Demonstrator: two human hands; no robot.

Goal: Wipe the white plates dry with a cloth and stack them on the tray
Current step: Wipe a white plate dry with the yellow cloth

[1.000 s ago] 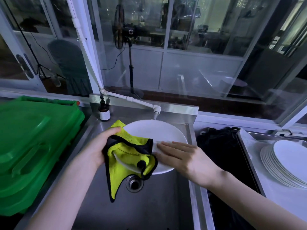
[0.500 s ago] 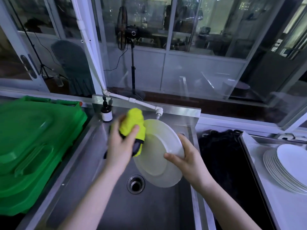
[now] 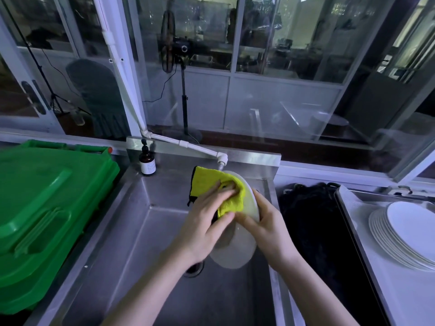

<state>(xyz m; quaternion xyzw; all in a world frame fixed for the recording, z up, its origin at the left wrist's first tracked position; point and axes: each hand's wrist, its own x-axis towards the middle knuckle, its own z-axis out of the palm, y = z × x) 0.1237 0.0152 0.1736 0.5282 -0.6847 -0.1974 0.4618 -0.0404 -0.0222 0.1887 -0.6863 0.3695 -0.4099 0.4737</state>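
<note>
Yellow cloth point(image 3: 211, 184) on plate point(image 3: 237, 252); bottle point(image 3: 147, 162) label seemingly unreadable.

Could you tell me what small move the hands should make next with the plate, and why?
Probably sweep the cloth down the plate: the left hand holds it against the upper part only, the lower face is bare, and the right hand grips the rim, keeping the plate tilted over the sink.
</note>
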